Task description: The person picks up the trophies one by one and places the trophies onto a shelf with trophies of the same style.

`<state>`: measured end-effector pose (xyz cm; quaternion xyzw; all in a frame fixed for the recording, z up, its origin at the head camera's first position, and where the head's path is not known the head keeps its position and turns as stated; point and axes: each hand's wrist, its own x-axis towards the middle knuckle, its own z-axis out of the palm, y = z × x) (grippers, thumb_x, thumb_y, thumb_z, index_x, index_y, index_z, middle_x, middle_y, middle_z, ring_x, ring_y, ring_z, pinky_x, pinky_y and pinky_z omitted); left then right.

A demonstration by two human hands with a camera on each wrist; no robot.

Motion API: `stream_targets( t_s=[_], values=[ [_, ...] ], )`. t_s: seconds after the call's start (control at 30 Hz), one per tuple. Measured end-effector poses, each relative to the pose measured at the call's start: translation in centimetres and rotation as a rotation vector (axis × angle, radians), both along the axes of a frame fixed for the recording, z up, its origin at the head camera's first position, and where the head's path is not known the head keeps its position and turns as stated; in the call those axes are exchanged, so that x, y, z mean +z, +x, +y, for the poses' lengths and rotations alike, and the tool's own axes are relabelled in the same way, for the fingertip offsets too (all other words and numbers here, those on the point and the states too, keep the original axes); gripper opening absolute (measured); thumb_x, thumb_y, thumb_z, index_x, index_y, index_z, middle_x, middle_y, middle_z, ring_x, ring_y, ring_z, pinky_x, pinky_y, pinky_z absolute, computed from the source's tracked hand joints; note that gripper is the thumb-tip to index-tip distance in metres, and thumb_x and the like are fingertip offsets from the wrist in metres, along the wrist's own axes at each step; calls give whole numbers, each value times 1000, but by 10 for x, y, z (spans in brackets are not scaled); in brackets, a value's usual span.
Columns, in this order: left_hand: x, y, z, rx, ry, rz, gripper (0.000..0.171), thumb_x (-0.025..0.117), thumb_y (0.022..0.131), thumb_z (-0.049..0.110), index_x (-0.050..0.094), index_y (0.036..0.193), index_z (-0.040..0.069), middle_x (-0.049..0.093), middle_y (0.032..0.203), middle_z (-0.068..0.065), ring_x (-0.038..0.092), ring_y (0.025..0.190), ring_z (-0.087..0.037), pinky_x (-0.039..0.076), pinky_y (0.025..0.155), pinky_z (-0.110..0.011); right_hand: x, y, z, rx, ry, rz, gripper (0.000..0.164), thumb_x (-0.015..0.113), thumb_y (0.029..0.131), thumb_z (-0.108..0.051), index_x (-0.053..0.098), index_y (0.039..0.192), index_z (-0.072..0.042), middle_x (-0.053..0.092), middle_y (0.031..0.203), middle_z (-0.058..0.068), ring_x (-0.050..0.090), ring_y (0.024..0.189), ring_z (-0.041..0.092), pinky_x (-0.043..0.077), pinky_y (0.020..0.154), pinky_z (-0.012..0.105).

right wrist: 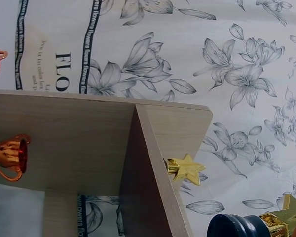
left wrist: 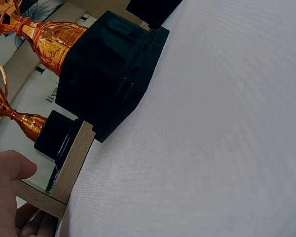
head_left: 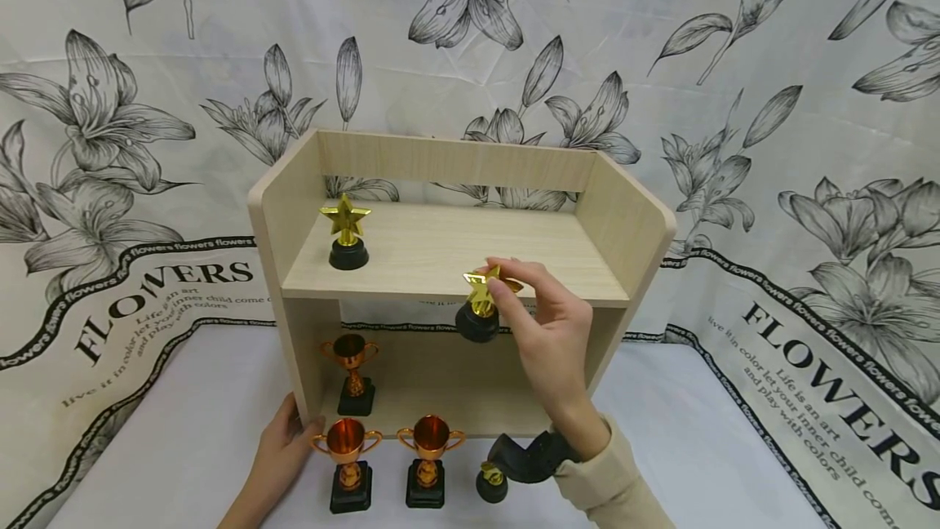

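Evidently, the arranging is sitting partway, by my judgement. In the head view the right hand [head_left: 554,341] is pinching a held star trophy [head_left: 477,318] between thumb and fingers; it is hanging by the front edge of the upper board [head_left: 455,247], near the middle of the shelf unit [head_left: 455,157]. One shelved star [head_left: 347,235] is already standing at ten o'clock, one shelved cup [head_left: 356,390] at eight. Seemingly left over, the left front cup [head_left: 351,480], right front cup [head_left: 427,480] and partly hidden front star [head_left: 492,488] are standing from seven to six o'clock. Open board is stretching toward three o'clock, the right wall [head_left: 624,227] bounding it.

In the left wrist view, the left hand [left wrist: 2,192] is gripping the side panel [left wrist: 39,198] at eight o'clock, thumb and fingers curling around it. A cup base is overlapping the lower edge at eleven; touching or not, I cannot tell.

In the right wrist view, the held star trophy is showing between four and five o'clock, apart from the board's edge; the fingers are barely entering.
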<state>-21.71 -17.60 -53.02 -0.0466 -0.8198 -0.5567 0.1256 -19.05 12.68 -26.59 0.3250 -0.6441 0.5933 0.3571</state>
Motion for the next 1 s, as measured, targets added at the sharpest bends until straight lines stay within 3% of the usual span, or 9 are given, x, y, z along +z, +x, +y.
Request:
stream_targets(
  t_s=[0.4, 0.67, 1.0],
  values=[
    [-1, -2, -1, 0, -7, -11, 56, 59, 92, 16, 33, 141, 4, 44, 136, -26, 47, 121, -43, 43, 95, -51, 5, -1, -1, -5, 1, -22, 21, 65, 85, 3, 68, 106, 0, 68, 100, 14, 59, 97, 27, 48, 85, 31],
    [0, -1, 0, 5, -14, -18, 55, 58, 93, 17, 34, 141, 4, 44, 136, -26, 48, 120, -43, 42, 96, -52, 6, -2, -1, -10, 9, -32, 20, 64, 86, 0, 68, 106, -1, 67, 103, 15, 59, 99, 27, 47, 91, 35],
    [2, 0, 0, 10, -9, -19, 55, 59, 93, 18, 35, 140, 4, 45, 134, -26, 49, 118, -44, 44, 94, -50, 11, -7, -3, 2, -7, 1, 20, 65, 85, 2, 68, 105, 2, 68, 98, 16, 59, 95, 27, 48, 83, 30]
  ],
)
